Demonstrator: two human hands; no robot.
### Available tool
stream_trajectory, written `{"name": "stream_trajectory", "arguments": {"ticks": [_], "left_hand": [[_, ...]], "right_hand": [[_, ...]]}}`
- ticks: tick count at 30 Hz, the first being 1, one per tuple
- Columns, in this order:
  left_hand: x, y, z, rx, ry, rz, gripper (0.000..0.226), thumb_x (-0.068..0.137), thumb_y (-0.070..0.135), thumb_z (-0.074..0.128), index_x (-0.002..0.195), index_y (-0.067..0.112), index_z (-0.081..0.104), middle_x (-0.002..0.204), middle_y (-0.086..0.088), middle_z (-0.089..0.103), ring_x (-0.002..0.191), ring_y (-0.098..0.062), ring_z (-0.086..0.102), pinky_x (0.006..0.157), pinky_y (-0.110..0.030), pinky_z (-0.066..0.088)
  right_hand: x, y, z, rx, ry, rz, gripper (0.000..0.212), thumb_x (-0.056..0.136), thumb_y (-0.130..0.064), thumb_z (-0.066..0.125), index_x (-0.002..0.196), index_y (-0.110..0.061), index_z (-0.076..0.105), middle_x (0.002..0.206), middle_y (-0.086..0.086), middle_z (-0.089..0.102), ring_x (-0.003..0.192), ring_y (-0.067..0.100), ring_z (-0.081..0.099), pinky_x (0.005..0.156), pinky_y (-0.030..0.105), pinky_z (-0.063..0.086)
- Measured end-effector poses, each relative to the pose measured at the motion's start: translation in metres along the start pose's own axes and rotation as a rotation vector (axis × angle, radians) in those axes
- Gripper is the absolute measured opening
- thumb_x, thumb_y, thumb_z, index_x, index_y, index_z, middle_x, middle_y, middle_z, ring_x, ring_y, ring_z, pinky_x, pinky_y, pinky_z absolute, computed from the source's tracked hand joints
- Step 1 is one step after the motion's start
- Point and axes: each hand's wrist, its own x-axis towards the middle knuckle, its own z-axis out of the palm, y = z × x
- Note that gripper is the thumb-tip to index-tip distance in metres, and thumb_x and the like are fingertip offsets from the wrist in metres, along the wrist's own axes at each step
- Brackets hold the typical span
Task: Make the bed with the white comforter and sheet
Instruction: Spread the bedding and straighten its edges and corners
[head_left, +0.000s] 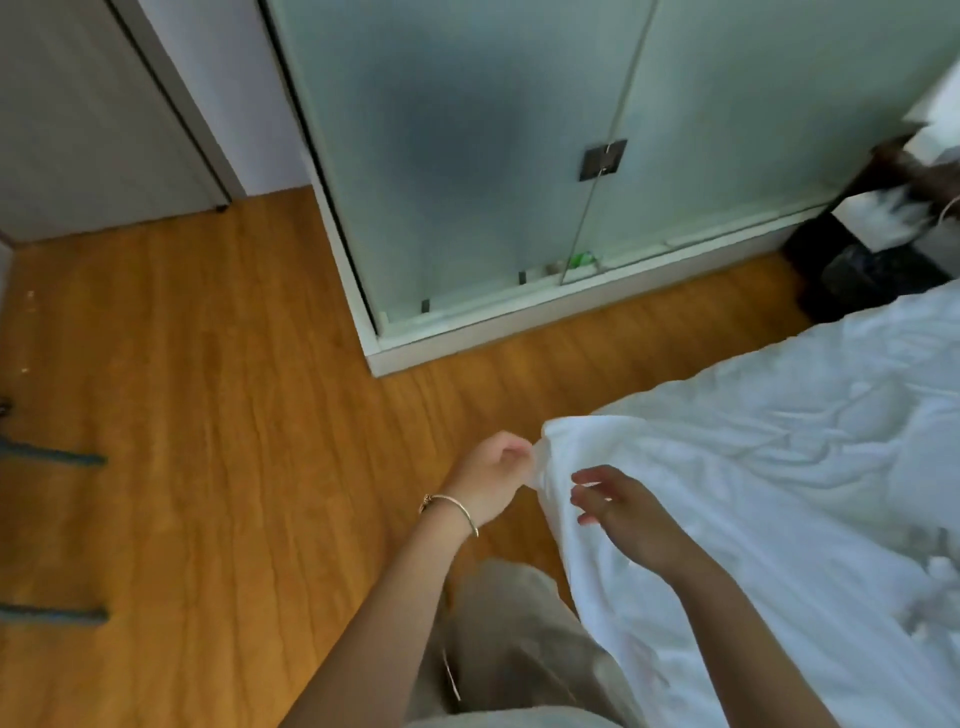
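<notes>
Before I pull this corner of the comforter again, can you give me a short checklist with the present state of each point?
1. Left hand holds the corner of the white comforter: ok, fingers pinch the fabric.
2. Right hand has a grip: not ok, its fingers are spread over the cloth and hold nothing.
3. Comforter lies smooth: not ok, many wrinkles show.
4. Wooden floor beside the bed free to step: ok in the part that shows.
5. Sheet underneath is straight: cannot tell, the comforter hides it.
</notes>
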Motion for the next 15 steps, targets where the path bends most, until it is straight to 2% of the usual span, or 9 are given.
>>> {"name": "stream_trajectory", "arguments": {"ticks": [4,6,8,12,15], "left_hand": [[0.067,0.027,-0.041,-0.077,-0.07,0.048,0.021,0.099,0.032,0.044,0.113,0.028,0.059,0.101,0.006,0.067,0.094,-0.013,0.064,0.08,-0.023,0.05],[0.103,0.043,-0.052,-0.092,-0.126,0.047,0.022,0.099,0.03,0.046,0.117,0.026,0.058,0.102,0.005,0.067,0.093,-0.012,0.065,0.078,-0.022,0.051],[0.145,0.063,-0.061,-0.077,-0.147,0.078,0.025,0.098,0.031,0.048,0.122,0.029,0.053,0.106,0.006,0.064,0.093,-0.012,0.065,0.083,-0.029,0.053],[0.243,0.118,-0.08,0.142,-0.184,0.164,0.033,0.096,0.037,0.046,0.128,0.034,0.044,0.11,0.011,0.06,0.096,-0.01,0.063,0.084,-0.03,0.053],[0.312,0.163,-0.085,0.295,-0.25,0.166,0.033,0.095,0.038,0.046,0.128,0.031,0.048,0.113,0.009,0.061,0.098,-0.011,0.062,0.087,-0.032,0.051]], "right_hand": [[0.051,-0.047,-0.018,0.091,0.089,0.035,0.024,0.099,-0.037,0.051,0.121,-0.028,0.053,0.118,-0.007,0.059,0.094,0.009,0.065,0.07,0.012,0.042],[0.082,-0.062,-0.03,0.132,0.134,0.052,0.03,0.097,-0.037,0.052,0.125,-0.025,0.054,0.115,-0.007,0.062,0.091,0.007,0.066,0.074,0.015,0.046],[0.121,-0.075,-0.045,0.146,0.156,0.059,0.034,0.097,-0.041,0.052,0.127,-0.025,0.052,0.118,-0.006,0.062,0.094,0.008,0.065,0.081,0.02,0.051],[0.2,-0.108,-0.085,0.188,0.164,0.083,0.041,0.098,-0.042,0.05,0.134,-0.024,0.04,0.118,-0.009,0.055,0.093,0.007,0.061,0.07,0.012,0.046],[0.253,-0.128,-0.126,0.215,0.228,0.129,0.046,0.098,-0.042,0.051,0.138,-0.022,0.038,0.118,-0.01,0.054,0.096,0.009,0.061,0.075,0.018,0.049]]}}
